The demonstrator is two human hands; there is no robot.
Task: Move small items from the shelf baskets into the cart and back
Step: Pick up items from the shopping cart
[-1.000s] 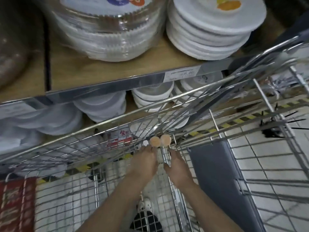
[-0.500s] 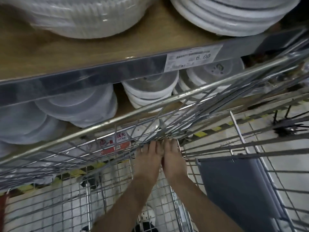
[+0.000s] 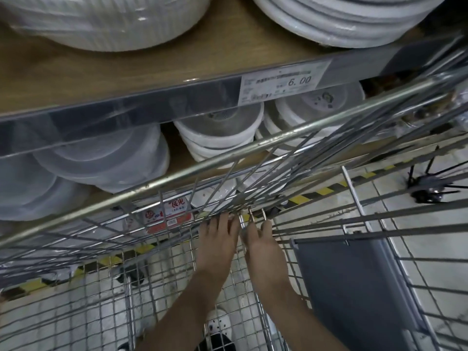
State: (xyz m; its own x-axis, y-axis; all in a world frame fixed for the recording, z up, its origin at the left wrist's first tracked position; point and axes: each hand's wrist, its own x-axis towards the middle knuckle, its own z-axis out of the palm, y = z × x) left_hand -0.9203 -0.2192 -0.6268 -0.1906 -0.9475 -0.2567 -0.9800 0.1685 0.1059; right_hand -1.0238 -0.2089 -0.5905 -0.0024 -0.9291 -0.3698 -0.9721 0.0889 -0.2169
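Both hands down inside the wire cart [image 3: 157,183], reaching to its far end. Left hand [image 3: 215,245] lies w/ fingers straight, tips at the mesh. Right hand [image 3: 262,247] fingers bend over the wires, can't tell if it's gripping anything. No small items visible rn, just plate stacks [image 3: 220,133] on shelf [image 3: 152,97] behind.

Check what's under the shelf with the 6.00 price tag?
Under the shelf with the price tag: stacks of white plates and clear-wrapped ones. The cart's front wires cover their lower parts; what lies behind them is hidden.
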